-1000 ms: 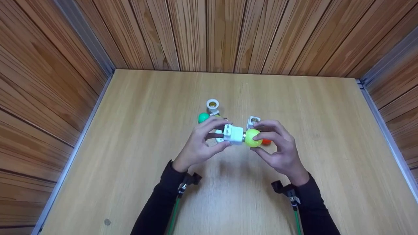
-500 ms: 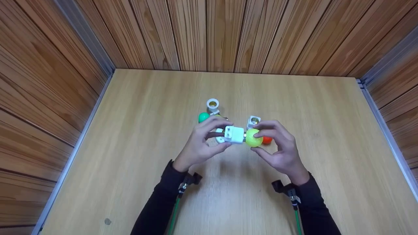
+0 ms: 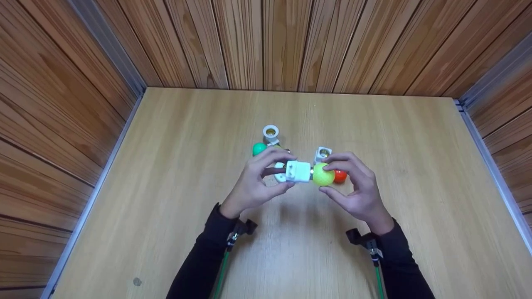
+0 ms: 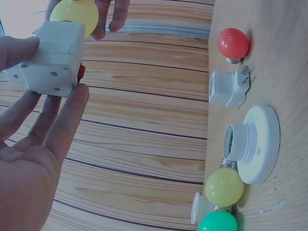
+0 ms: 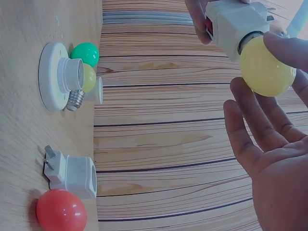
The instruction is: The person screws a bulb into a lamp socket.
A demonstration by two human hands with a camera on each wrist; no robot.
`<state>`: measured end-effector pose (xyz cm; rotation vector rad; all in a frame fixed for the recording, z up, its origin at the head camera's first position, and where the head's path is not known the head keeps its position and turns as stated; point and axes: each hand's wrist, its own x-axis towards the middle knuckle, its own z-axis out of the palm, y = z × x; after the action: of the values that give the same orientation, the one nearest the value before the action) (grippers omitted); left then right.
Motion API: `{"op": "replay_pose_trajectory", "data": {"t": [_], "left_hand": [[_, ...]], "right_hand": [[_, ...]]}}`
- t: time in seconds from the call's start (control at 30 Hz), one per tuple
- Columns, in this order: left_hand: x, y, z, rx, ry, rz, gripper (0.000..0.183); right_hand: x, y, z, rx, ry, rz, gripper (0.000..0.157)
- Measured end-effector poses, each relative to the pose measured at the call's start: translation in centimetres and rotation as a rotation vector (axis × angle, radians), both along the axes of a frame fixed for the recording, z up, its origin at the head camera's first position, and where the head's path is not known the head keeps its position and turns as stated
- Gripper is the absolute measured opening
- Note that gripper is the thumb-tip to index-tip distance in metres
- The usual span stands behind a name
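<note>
My left hand (image 3: 259, 178) grips a white plug-in lamp socket (image 3: 298, 171) between its thumb and fingers, raised above the table. A red part, perhaps a switch, shows on the socket's side in the left wrist view. At the socket's right end sits a yellow light bulb (image 5: 267, 67), its metal base at the socket mouth; how deep it goes in is hard to tell. My right hand (image 3: 357, 191) has its thumb and fingertips around the bulb's globe, the thumb lying on it in the right wrist view.
Below the hands, a round-based white lamp holder (image 4: 260, 144) stands near a second yellow bulb (image 4: 224, 186) and a green bulb (image 3: 259, 148). Another white socket (image 3: 271, 132) is farther back. To the right lie a square white socket (image 3: 323, 153) and a red bulb (image 3: 340, 176).
The socket and bulb have shifted slightly right and turned a little. My right fingers have moved slightly over the globe, and more of the red bulb shows. The left hand stays nearly still.
</note>
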<state>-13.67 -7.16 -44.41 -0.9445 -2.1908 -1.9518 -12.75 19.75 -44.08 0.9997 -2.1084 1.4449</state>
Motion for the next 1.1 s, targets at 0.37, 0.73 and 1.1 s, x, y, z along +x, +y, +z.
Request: {"op": "replay_pose_trajectory", "data": {"t": [0.37, 0.73, 1.1], "left_hand": [[0.08, 0.02, 0.02, -0.005, 0.016, 0.003, 0.044], [0.03, 0.03, -0.03, -0.011, 0.037, 0.001, 0.045], [0.13, -0.06, 0.16, -0.013, 0.004, 0.0, 0.045]], "right_hand": [[-0.11, 0.06, -0.16, -0.006, -0.022, -0.006, 0.051], [-0.2, 0.25, -0.24, 0.018, -0.053, -0.026, 0.051], [-0.07, 0.08, 0.04, 0.008, 0.005, -0.024, 0.061]]}}
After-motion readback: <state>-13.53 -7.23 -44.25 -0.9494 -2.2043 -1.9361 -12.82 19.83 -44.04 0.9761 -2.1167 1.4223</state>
